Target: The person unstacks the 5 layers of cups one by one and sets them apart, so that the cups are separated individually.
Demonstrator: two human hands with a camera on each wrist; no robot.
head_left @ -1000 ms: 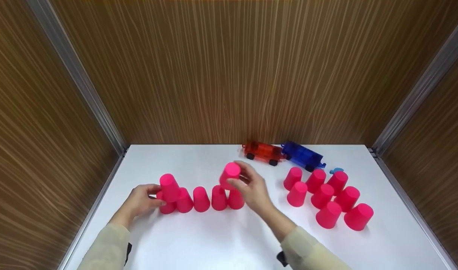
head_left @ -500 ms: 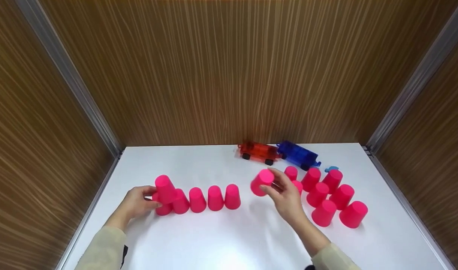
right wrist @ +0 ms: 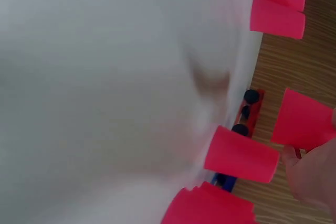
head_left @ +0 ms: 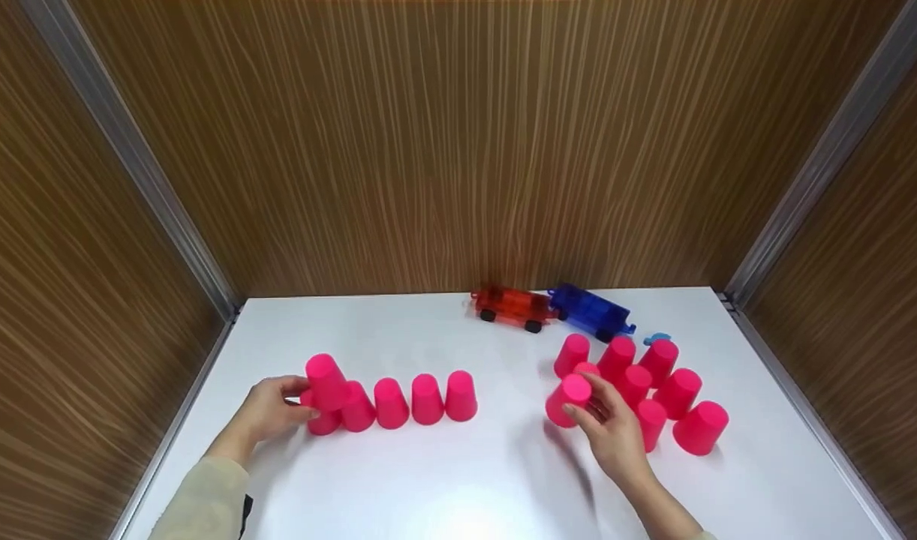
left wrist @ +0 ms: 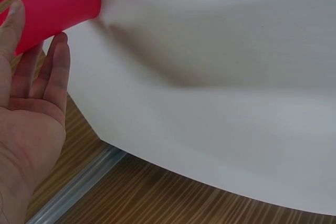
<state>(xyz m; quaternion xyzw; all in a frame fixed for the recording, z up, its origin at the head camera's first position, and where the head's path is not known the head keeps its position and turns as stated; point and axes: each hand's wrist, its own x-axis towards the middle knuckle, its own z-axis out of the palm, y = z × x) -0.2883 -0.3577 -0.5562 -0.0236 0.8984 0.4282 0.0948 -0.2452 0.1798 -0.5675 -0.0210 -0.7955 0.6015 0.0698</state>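
The right hand [head_left: 612, 431] grips one pink cup [head_left: 567, 400], upside down, at the left edge of the right group [head_left: 657, 386], where I count nine cups with it, though some overlap. The left hand [head_left: 267, 411] holds with curled fingers the upper cup [head_left: 326, 381], which sits on a row [head_left: 395, 403] of five upside-down cups. Two toy cars, red [head_left: 509, 308] and blue [head_left: 590, 311], stand at the back of the white table [head_left: 443, 480]; no cup shows anything inside.

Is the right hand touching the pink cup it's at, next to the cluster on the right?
Touching. The head view shows the right hand with its fingers wrapped against the side of the pink cup, no gap between them.
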